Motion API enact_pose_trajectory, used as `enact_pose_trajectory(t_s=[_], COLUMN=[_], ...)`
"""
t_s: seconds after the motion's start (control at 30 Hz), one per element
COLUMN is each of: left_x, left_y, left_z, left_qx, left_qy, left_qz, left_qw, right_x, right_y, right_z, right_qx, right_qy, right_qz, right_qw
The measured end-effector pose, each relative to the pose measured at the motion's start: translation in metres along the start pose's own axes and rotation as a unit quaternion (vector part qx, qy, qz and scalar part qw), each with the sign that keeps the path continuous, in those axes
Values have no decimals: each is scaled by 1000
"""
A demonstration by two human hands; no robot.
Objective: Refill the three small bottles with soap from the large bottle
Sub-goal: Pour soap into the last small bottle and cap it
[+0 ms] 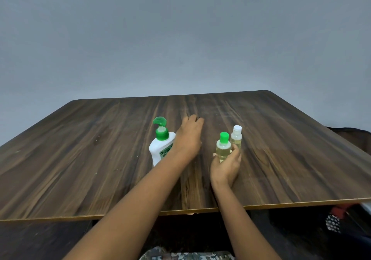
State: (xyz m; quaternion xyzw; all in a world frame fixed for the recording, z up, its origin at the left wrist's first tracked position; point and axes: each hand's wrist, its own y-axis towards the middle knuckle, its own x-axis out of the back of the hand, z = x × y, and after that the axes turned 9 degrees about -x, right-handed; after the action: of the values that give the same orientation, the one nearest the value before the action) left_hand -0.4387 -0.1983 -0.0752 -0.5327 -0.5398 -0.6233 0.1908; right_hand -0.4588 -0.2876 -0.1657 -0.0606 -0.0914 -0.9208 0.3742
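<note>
A big brown wooden table (100, 149) is seen under everything, and the large bottle (161, 149) is stood on it near the middle. Lots of bare wood is open to the left of the large bottle, behind it up to the far edge, and far off to its right, where the table edge slants away. The near edge runs across in front of the large bottle, and it is crossed by both arms. The left arm (140, 189) is stretched long and straight, and the lower right side of the large bottle is hidden by it. The left hand (189, 137) is held palm down just right of the large bottle and a bit past it. Only its back is seen, with the fingers pointed at the far edge and bent down at the tips. What is under them is hidden, so it cannot be told if anything is held. The right arm (241, 219) is bent less far out. The right hand (225, 165) is found further right of the large bottle and nearer the near edge, with thumb and fingers curled round a small bottle with a green cap (222, 147). The large bottle is white, with its long side up and down and a green pump (161, 131) on top. The held small bottle is upright too, cap up, with pale yellow soap inside. Just behind it, still further right of the large bottle, a small bottle with a white cap (236, 137) is stood upright.
</note>
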Motion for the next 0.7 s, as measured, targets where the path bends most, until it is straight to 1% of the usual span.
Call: enact_pose_trajectory(t_s=[0.07, 0.1, 0.13, 0.17, 0.2, 0.27, 0.33, 0.4, 0.47, 0.5, 0.57, 0.63, 0.7], left_x=[5, 10, 15, 21, 26, 38, 51, 63, 72, 75, 76, 75, 70], left_y=[-3, -6, -10, -14, -20, -33, -46, -58, -67, -71, -75, -78, -81], left_z=[-1, -4, -7, -10, -11, -13, -12, -8, -1, 4, 13, 15, 17], left_qx=[-17, -23, -30, -39, -49, -69, -78, -62, -33, -19, -6, -7, -19], left_qy=[-20, -37, -55, -69, -83, -119, -161, -207, -269, -308, -379, -455, -535], left_qz=[-13, -21, -26, -32, -39, -56, -75, -82, -51, -15, 67, 130, 159], left_qw=[1000, 999, 998, 996, 995, 989, 981, 973, 961, 951, 923, 881, 830], right_x=[3, 5, 8, 10, 13, 15, 14, 13, 11, 10, 10, 11, 12], right_y=[-4, -7, -11, -16, -21, -28, -29, -29, -30, -31, -34, -35, -35], right_z=[3, 6, 7, 10, 11, 12, 10, 8, 6, 4, 3, 3, 5], right_qx=[16, 47, 97, 155, 205, 266, 285, 296, 305, 305, 316, 332, 333], right_qy=[8, 25, 53, 86, 119, 143, 117, 86, 85, 90, 106, 120, 143], right_qz=[-34, -63, -84, -86, -62, 28, 114, 184, 259, 294, 337, 362, 370], right_qw=[999, 997, 990, 980, 969, 953, 944, 933, 913, 901, 881, 863, 855])
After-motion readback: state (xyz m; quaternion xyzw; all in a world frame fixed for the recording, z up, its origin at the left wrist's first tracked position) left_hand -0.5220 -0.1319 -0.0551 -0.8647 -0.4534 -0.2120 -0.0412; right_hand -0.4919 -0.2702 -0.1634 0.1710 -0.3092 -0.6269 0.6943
